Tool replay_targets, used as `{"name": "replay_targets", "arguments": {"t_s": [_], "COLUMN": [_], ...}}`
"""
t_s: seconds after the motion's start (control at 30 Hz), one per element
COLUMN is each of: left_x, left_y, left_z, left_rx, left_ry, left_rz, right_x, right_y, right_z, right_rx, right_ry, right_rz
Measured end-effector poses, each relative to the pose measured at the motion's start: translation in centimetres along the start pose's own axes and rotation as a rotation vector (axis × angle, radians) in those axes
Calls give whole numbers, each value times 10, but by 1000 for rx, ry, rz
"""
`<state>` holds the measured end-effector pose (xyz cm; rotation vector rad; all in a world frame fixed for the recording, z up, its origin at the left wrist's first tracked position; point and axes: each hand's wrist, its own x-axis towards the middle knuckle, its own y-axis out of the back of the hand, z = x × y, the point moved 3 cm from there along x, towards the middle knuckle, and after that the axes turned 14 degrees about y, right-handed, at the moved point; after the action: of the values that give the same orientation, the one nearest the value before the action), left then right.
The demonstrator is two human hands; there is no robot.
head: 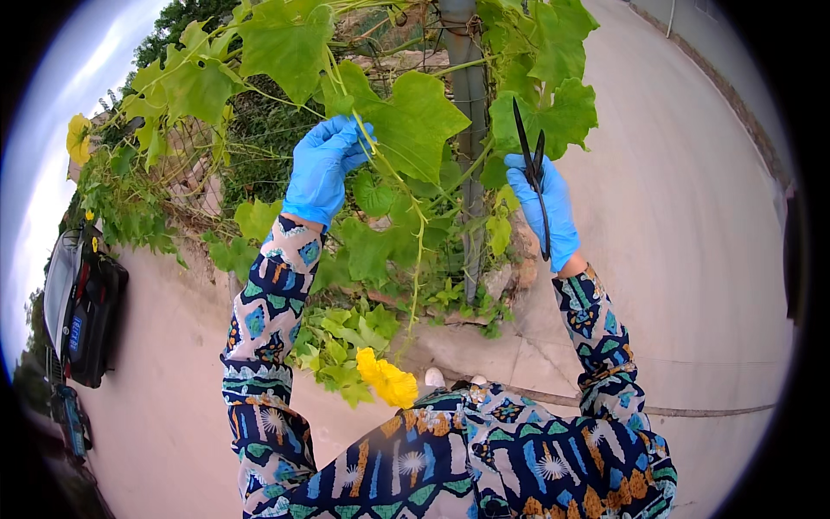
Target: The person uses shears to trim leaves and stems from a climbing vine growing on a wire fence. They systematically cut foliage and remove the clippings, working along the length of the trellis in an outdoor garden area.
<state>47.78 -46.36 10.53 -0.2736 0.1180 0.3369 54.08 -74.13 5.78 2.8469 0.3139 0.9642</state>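
Note:
My left hand, in a blue glove, pinches a green vine stem near a broad lobed leaf. From those fingers the stem runs right and droops, thinning towards a yellow blossom low in the view; whether it joins the blossom is unclear. Black scissors are in my right hand, which is gloved in blue too. Their blades point upward and stand apart, just in front of another leaf, with no stem plainly between them. The right fingers partly hide the handles.
A metal post rises between my hands, with vines and wire mesh around it. Stones and low plants lie at its foot. More vines with a yellow flower spread left. A dark car stands on the pavement.

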Motion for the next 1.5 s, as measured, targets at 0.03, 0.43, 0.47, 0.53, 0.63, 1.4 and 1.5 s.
{"name": "replay_targets", "arguments": {"t_s": [0.03, 0.43, 0.47, 0.53, 0.63, 1.4, 1.5], "left_x": [1, 2, 5, 6, 0, -5, -25], "left_y": [-2, 7, 6, 2, 6, 4, 4], "left_z": [0, -4, -5, -5, 0, 12, 20], "left_rx": [-47, -196, -200, -195, -132, 146, 294], "left_ry": [25, 26, 34, 69, 62, -91, -432], "left_rz": [-10, -147, -175, -232, -251, -107, 124], "right_x": [3, 68, 79, 96, 107, 1, 5], "right_y": [2, -96, -105, -121, -148, -39, -58], "right_z": [-2, -89, -81, -62, -45, -71, -72], "right_rx": [-15, 320, 213, 118, 68, 578, 652], "right_ry": [29, 92, 118, 143, 44, -12, -48], "right_rz": [45, -213, -232, -253, -284, 120, 100]}}
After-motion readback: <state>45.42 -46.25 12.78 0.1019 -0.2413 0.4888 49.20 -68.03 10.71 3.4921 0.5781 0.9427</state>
